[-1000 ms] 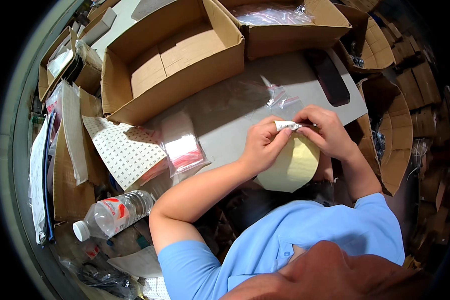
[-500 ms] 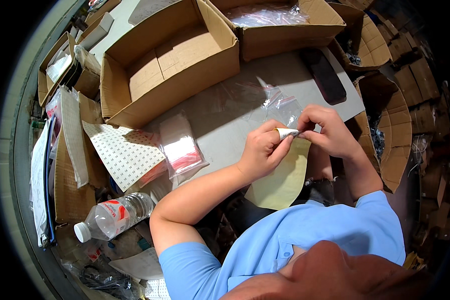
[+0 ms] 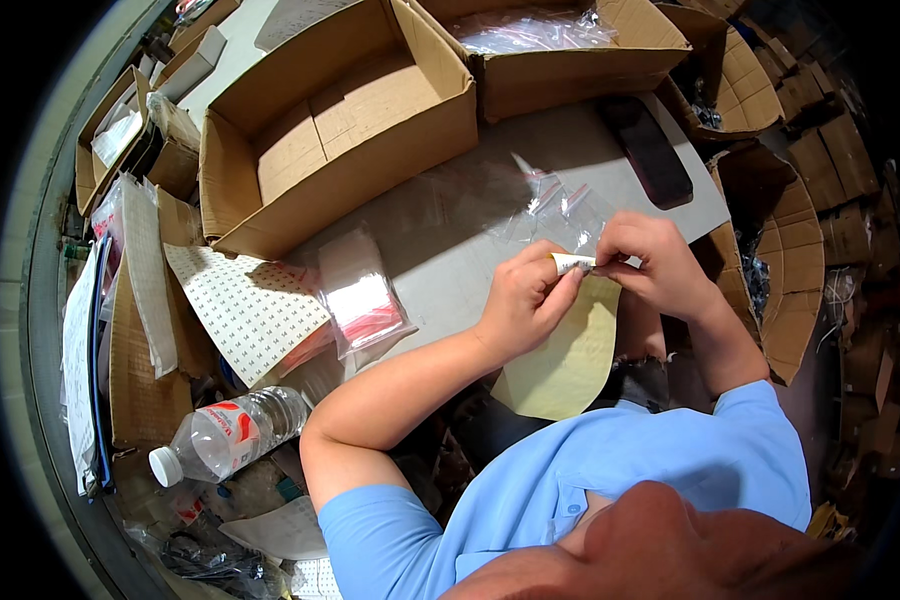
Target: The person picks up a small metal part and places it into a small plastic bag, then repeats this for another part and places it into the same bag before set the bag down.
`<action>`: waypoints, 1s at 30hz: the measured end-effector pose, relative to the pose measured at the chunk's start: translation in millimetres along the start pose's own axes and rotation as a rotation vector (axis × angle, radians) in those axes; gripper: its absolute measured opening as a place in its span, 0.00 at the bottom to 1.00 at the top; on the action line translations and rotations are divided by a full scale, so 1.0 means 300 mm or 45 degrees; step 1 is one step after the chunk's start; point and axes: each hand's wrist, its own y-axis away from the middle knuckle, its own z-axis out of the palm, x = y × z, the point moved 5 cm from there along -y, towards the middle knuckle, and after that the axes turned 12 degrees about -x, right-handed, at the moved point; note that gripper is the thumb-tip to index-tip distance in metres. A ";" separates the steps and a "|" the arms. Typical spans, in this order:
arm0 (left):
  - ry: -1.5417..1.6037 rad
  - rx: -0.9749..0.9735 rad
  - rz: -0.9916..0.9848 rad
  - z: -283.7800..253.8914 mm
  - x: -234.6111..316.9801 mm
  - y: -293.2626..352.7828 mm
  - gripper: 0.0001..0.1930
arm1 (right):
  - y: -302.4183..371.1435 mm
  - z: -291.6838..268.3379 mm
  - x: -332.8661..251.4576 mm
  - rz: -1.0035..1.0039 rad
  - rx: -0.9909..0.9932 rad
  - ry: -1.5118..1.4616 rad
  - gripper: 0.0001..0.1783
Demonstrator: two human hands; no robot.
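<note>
My left hand point(image 3: 526, 302) is closed on a sticker sheet point(image 3: 562, 368) with a pale yellow back, whose top edge is bent over the fingers so the white printed face shows. Thumb and forefinger of my right hand point(image 3: 654, 262) are pinched together at the right end of that bent edge; whatever sits between them is too small to make out. Just beyond both hands, small clear zip bags point(image 3: 555, 208) lie on the grey table point(image 3: 450, 262). A pack of zip bags with red strips point(image 3: 362, 292) rests left of my left forearm.
An open cardboard box point(image 3: 345, 175) stands at the back left, beside another box point(image 3: 580, 78) holding clear bags. At the table's right lies a dark phone point(image 3: 648, 150), near a deep carton point(image 3: 785, 265). A printed sticker sheet point(image 3: 242, 305) and a plastic bottle point(image 3: 232, 435) are left.
The bent edge of the sticker sheet has rolled a little, and the sheet has shifted slightly. My right fingertips have moved slightly along it. One small zip bag beyond my hands has shifted.
</note>
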 end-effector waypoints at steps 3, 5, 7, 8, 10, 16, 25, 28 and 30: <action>0.037 0.041 -0.040 -0.002 -0.012 0.000 0.06 | 0.006 0.011 -0.013 -0.167 0.006 0.179 0.08; 0.055 0.045 -0.079 0.000 -0.031 0.001 0.06 | 0.011 0.006 -0.016 -0.223 -0.071 0.138 0.07; 0.150 0.112 -0.164 -0.005 -0.058 0.002 0.08 | 0.013 -0.011 -0.005 -0.281 -0.151 0.097 0.07; 0.148 0.116 -0.169 -0.006 -0.058 0.004 0.08 | 0.002 -0.043 0.049 -0.126 -0.129 -0.051 0.06; -0.027 -0.068 -0.120 0.012 -0.034 -0.003 0.09 | -0.033 -0.087 0.146 0.241 -0.008 -0.264 0.06; -0.256 -0.251 0.024 0.037 0.001 0.000 0.04 | -0.140 -0.045 0.200 0.142 -0.188 0.094 0.15; -0.502 -0.363 -0.080 0.051 -0.035 0.011 0.08 | -0.148 -0.125 0.215 0.507 0.059 0.441 0.16; -0.542 -0.335 -0.094 0.054 -0.038 0.019 0.08 | -0.145 -0.075 0.186 0.373 -0.119 0.308 0.15; -0.548 -0.334 -0.098 0.057 -0.037 0.020 0.08 | -0.135 -0.009 0.164 0.227 -0.321 0.116 0.14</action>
